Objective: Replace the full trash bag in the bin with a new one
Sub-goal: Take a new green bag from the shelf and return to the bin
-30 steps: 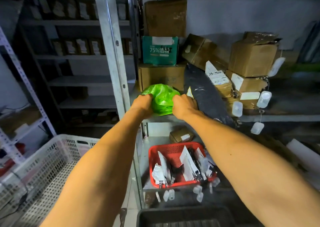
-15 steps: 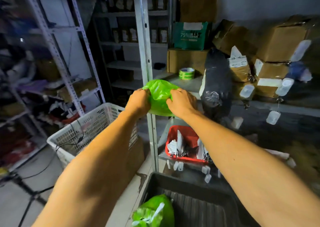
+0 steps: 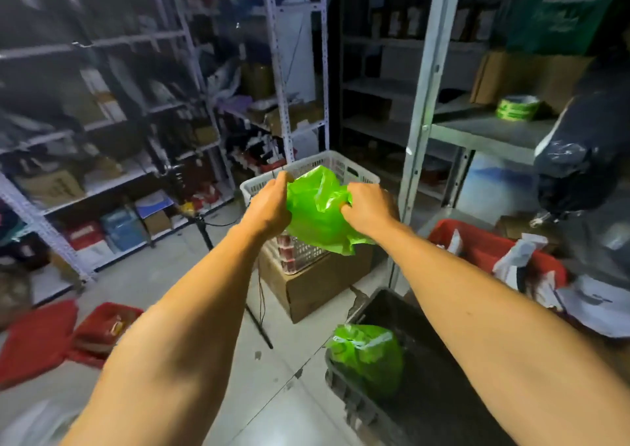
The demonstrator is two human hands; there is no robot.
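Green thin-plastic trash bag (image 3: 318,208), crumpled and not yet opened, sits in the air between my two hands, out in front of me above the floor and in front of the white perforated plastic crate (image 3: 332,167). My left hand (image 3: 269,207) has its fingers curled into the bag's left side, thumb up along its edge; my right hand (image 3: 370,210) pinches the right side with fingers bent tight into the film.

What worries me: the film looks slippery and clings to itself, so if I pull the two sides apart at the wrong layer I may only stretch it, or tear it. I also can't tell which edge is the mouth, and a wrong guess wastes the pull.

It is glossy, bright and creased, with a loose ragged corner hanging below my right hand. A tied-off full green bag (image 3: 366,357) with a white drawstring rests against the near-left wall of the dark ribbed plastic bin (image 3: 405,316), low in my view and well apart from my hands, so that one looks yet to be lifted out, I judge.
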